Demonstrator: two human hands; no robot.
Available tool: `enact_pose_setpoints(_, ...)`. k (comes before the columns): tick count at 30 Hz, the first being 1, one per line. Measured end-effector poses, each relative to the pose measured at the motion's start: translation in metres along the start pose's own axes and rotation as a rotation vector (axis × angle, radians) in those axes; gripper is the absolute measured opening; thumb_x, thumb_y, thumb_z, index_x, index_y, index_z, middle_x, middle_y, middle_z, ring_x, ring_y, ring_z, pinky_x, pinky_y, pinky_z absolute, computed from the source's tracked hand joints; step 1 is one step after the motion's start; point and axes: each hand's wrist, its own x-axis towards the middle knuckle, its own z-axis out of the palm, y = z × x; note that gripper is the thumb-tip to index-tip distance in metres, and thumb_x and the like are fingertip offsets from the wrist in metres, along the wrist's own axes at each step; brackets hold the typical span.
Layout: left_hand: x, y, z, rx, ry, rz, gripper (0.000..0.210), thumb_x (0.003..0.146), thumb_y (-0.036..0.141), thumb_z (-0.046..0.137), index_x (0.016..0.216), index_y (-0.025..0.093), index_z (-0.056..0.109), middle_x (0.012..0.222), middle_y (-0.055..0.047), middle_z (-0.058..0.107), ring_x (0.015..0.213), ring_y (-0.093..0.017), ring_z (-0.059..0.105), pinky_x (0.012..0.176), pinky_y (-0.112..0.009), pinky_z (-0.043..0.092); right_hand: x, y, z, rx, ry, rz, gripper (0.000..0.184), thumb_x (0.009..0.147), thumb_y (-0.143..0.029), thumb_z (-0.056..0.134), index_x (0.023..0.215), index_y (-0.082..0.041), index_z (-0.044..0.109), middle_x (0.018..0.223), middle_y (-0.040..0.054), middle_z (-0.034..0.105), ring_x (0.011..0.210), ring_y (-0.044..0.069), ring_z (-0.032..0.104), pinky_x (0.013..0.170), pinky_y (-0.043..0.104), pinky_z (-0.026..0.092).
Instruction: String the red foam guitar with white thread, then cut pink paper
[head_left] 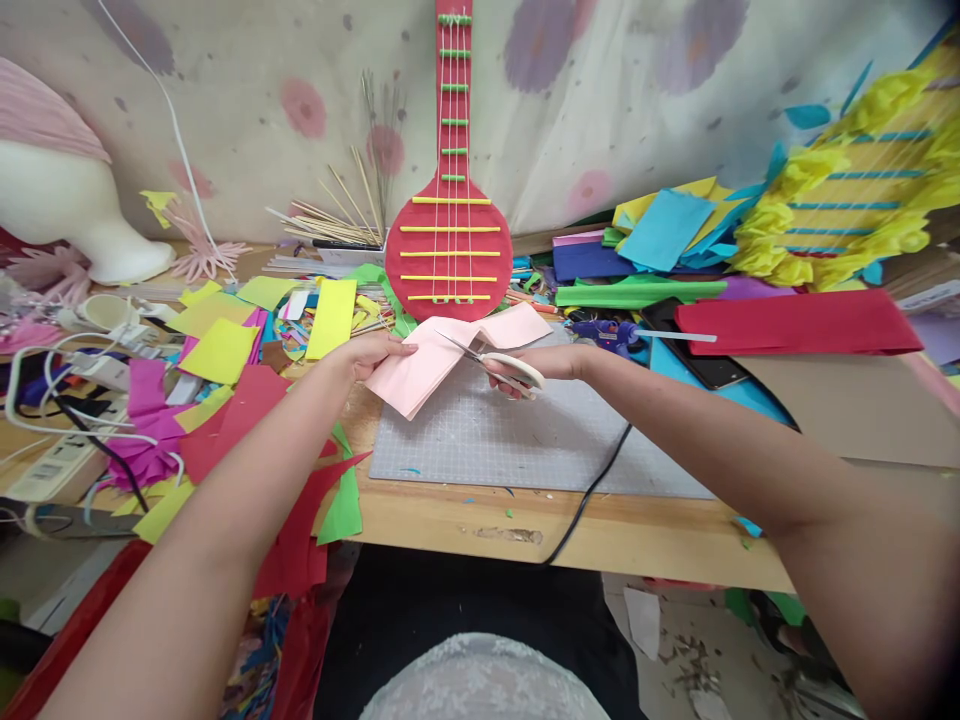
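My left hand [375, 352] pinches the left end of a folded sheet of pale pink paper [417, 372]. In my right hand [536, 368] is a pair of scissors with white handles [517, 370], the blades pointing left across the paper. A cut strip or flap of the pink paper stretches to the right behind the scissors. Both hands are above a grey gridded cutting mat [465, 450]. Just behind the paper stands a red paper lute [450, 240] with yellow bars, green frets and white strings.
A purple glue gun [604, 335] lies right of my right hand, its black cord [592, 490] crossing the mat. Farther right are a dark phone [697, 355] and folded red paper [795, 325]. Yellow, red and magenta sheets and white cables [45, 350] clutter the left. Thin sticks [330, 222] lie behind.
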Motion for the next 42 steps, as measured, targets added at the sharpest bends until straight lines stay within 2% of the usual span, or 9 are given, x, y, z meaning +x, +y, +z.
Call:
enact_pose_setpoints(6,0.001,-0.001,0.000,-0.022,-0.020,-0.002,0.025,0.061,0.024,0.079,0.079,0.016,0.065,0.077,-0.007,0.073,0.077,-0.021,0.067,0.078,-0.034,0.051,0.002,-0.001,0.000,-0.017,0.007,0.047,0.046,0.084,-0.063,0.048,0.084,-0.016,0.048,0.067,-0.0011,0.049,0.059,0.009,0.051,0.052,0.022,0.041)
enact_pose_setpoints(13,0.002,-0.004,0.000,-0.056,-0.012,-0.008,0.021,0.065,0.021,0.076,0.082,0.014,0.067,0.077,-0.008,0.073,0.074,-0.022,0.067,0.077,-0.035,0.053,0.002,-0.004,-0.001,-0.020,-0.053,-0.003,0.049,0.078,-0.065,0.054,0.080,-0.017,0.043,0.070,-0.0018,0.046,0.062,0.008,0.049,0.053,0.021,0.039)
enact_pose_setpoints(21,0.003,-0.005,0.001,-0.095,0.002,0.004,0.016,0.067,0.018,0.076,0.079,0.013,0.068,0.074,-0.008,0.073,0.065,-0.019,0.067,0.071,-0.033,0.053,0.003,-0.004,-0.002,-0.033,-0.039,-0.002,0.046,0.078,-0.062,0.056,0.079,-0.018,0.043,0.070,-0.0018,0.045,0.061,0.008,0.048,0.051,0.021,0.038)
enact_pose_setpoints(27,0.003,-0.005,-0.001,-0.085,-0.023,-0.004,0.022,0.063,0.020,0.079,0.081,0.012,0.068,0.075,-0.008,0.073,0.065,-0.021,0.067,0.069,-0.034,0.053,0.005,0.000,-0.001,0.056,-0.006,0.021,0.042,0.079,-0.057,0.058,0.081,-0.017,0.047,0.070,-0.0020,0.046,0.057,0.006,0.045,0.049,0.020,0.037)
enact_pose_setpoints(32,0.001,-0.005,0.000,-0.093,-0.007,-0.013,0.016,0.067,0.019,0.076,0.078,0.012,0.067,0.072,-0.008,0.072,0.064,-0.021,0.066,0.068,-0.034,0.053,0.007,0.006,-0.002,0.077,0.031,0.011,0.040,0.078,-0.053,0.063,0.082,-0.016,0.050,0.072,-0.0013,0.048,0.057,0.006,0.045,0.050,0.021,0.038)
enact_pose_setpoints(42,0.002,-0.007,-0.002,-0.096,0.022,-0.009,0.018,0.067,0.021,0.076,0.077,0.014,0.064,0.072,-0.006,0.072,0.064,-0.020,0.066,0.070,-0.034,0.054,0.012,0.009,-0.001,0.039,0.086,-0.012,0.038,0.080,-0.052,0.061,0.080,-0.015,0.051,0.066,-0.0027,0.046,0.055,0.006,0.044,0.052,0.020,0.040)
